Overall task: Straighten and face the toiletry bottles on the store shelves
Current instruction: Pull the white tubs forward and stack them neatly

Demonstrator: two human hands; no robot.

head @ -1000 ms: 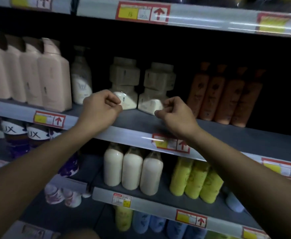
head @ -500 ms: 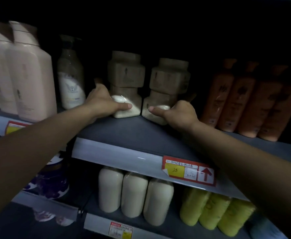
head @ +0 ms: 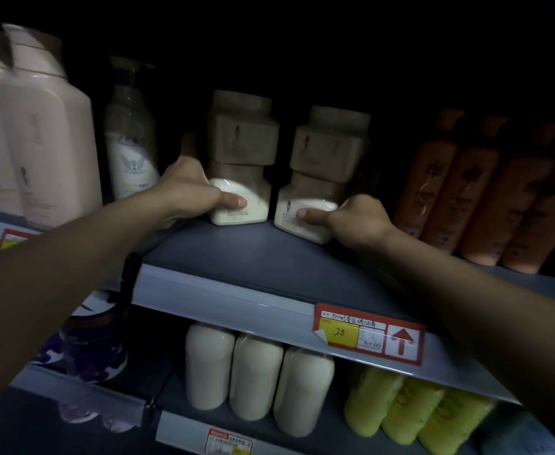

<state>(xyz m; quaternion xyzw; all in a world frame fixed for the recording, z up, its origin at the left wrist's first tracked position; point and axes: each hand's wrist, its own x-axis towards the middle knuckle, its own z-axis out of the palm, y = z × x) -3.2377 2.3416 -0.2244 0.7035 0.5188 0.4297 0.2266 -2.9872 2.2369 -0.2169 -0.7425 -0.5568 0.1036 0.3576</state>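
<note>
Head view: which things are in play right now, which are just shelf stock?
In play:
left hand on the left white jar
right hand on the right white jar

Just stock:
pink bottles
pump bottle
orange bottles
cream bottles
yellow bottles
price tag

Two squat cream-white plastic bottles, each with a second stacked on top: left bottle (head: 240, 205) upright; right bottle (head: 305, 211) beside it, angled, mid-shelf.

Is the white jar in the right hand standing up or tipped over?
Standing up. The right jar sits base-down on the shelf, another jar stacked on top, right hand gripping it.
</note>
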